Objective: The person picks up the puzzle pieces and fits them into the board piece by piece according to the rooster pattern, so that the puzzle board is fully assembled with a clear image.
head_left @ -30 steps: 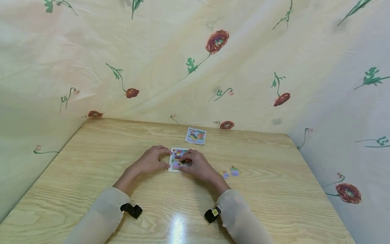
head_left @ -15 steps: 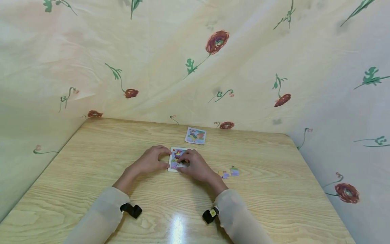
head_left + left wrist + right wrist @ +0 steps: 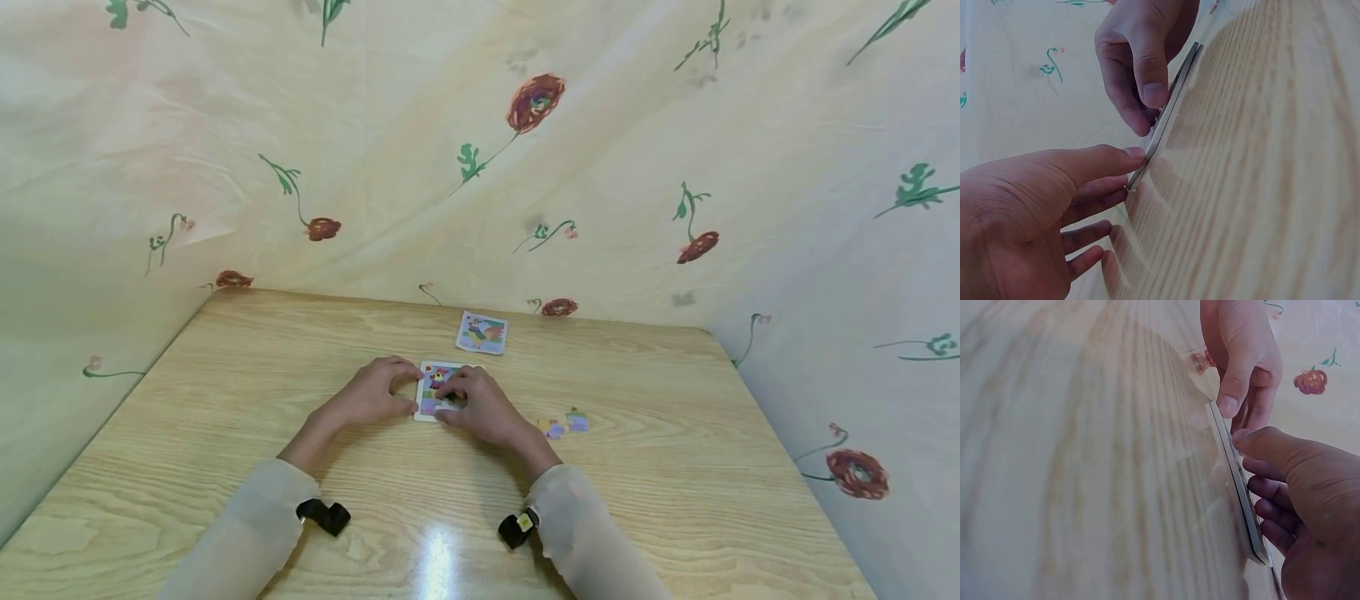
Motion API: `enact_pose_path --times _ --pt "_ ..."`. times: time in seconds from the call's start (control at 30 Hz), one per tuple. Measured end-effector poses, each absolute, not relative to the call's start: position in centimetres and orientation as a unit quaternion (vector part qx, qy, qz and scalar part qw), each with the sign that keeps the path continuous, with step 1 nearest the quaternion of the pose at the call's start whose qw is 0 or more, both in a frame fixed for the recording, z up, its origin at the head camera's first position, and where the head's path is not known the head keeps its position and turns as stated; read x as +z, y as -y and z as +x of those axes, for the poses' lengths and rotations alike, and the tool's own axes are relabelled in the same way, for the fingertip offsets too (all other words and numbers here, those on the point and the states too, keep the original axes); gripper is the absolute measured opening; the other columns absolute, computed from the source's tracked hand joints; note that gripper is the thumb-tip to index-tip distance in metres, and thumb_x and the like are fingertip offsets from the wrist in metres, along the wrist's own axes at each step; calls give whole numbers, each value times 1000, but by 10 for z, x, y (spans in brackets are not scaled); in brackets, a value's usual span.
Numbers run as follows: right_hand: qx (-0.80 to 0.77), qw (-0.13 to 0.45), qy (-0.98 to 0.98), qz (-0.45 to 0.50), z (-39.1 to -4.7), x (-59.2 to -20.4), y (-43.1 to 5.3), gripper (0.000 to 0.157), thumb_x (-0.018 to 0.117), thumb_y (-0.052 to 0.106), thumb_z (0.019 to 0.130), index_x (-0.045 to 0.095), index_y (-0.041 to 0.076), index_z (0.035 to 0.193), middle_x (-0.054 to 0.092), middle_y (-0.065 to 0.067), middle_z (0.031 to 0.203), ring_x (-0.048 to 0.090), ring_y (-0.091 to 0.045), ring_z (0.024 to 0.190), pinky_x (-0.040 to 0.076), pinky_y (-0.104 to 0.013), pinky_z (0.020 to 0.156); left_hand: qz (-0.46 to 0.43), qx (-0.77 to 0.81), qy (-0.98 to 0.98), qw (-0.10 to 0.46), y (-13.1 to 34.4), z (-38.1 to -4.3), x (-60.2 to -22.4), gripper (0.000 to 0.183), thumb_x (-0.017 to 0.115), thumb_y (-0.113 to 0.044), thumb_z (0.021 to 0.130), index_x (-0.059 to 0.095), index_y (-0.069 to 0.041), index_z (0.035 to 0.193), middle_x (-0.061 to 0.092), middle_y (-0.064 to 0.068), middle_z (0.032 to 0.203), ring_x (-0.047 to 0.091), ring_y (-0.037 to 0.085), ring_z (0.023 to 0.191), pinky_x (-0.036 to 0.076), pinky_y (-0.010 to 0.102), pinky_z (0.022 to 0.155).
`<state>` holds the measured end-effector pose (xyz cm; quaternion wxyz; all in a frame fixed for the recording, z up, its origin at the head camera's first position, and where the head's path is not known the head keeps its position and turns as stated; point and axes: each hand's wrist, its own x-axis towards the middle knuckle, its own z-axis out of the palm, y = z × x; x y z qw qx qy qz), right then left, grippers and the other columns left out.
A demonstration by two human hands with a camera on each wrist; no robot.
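A small square jigsaw puzzle (image 3: 431,398) with a white border and a colourful bird picture lies flat at the middle of the table. My left hand (image 3: 373,394) holds it at its left edge. In the left wrist view, the thumb of the left hand (image 3: 1035,206) lies on the rim and the fingertips are against the side. Over the puzzle's right part, my right hand (image 3: 483,406) pinches at its surface with thumb and fingers. A puzzle piece at those fingertips is mostly hidden. In the right wrist view, the right hand (image 3: 1319,494) bends over the thin board (image 3: 1235,478).
Loose puzzle pieces, one lilac and yellow (image 3: 551,429) and one lilac and green (image 3: 577,420), lie right of the right forearm. Behind the puzzle is a square picture card (image 3: 482,333) with a bird. A flowered cloth (image 3: 390,167) hangs around the wooden table (image 3: 675,467).
My right hand has shifted slightly left over the puzzle, showing more of the loose pieces beside the wrist. The left hand has stayed at the puzzle's left edge.
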<state>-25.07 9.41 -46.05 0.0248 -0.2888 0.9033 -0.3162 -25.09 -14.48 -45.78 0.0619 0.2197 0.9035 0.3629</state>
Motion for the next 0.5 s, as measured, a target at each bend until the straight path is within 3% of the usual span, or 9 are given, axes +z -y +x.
enact_pose_path --times 0.27,0.5 --pt "-324 16 -900 -292 -251 -463 -92 19 82 23 89 81 15 106 68 -2 107 48 -15 89 40 -27 75 225 365 -901 63 146 -250 -458 48 77 -23 89 67 -9 134 62 10 141 52 39 136 41 62 113" --pt "-320 10 -902 -290 -250 -463 -89 20 83 21 88 82 14 107 66 -3 104 46 -16 89 37 -28 76 225 368 -900 64 147 -250 -460 48 77 -23 89 67 -10 134 61 9 142 51 39 137 42 62 113"
